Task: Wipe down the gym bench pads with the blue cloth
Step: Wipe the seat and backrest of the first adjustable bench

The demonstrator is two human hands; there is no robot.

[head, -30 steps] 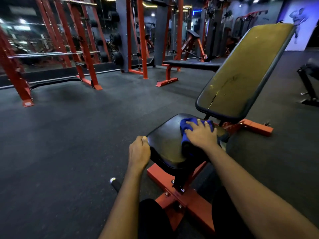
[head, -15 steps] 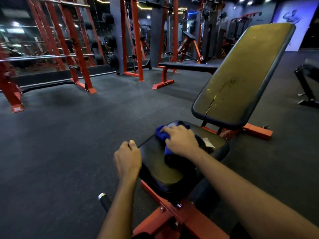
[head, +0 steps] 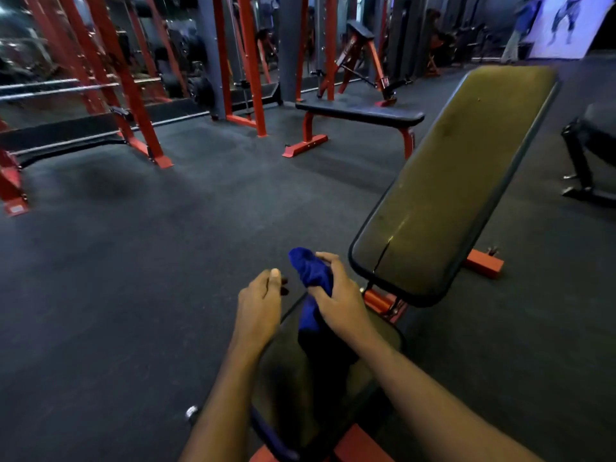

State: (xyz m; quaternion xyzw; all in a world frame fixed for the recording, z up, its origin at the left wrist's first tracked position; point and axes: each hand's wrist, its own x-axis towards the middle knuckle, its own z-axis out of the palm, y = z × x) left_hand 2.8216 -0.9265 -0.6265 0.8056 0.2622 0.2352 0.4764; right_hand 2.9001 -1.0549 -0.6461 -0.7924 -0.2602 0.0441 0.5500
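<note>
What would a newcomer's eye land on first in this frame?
The blue cloth stands out, bunched in the right hand over the seat pad at bottom centre, with the left hand beside it holding nothing. To the right rises the tilted back pad, with a crack near its lower end. Red rack frames line the far left.

Ahead of you, a flat bench (head: 360,113) stands on red legs; red racks (head: 126,95) line your left, on dark rubber floor (head: 150,261).
</note>
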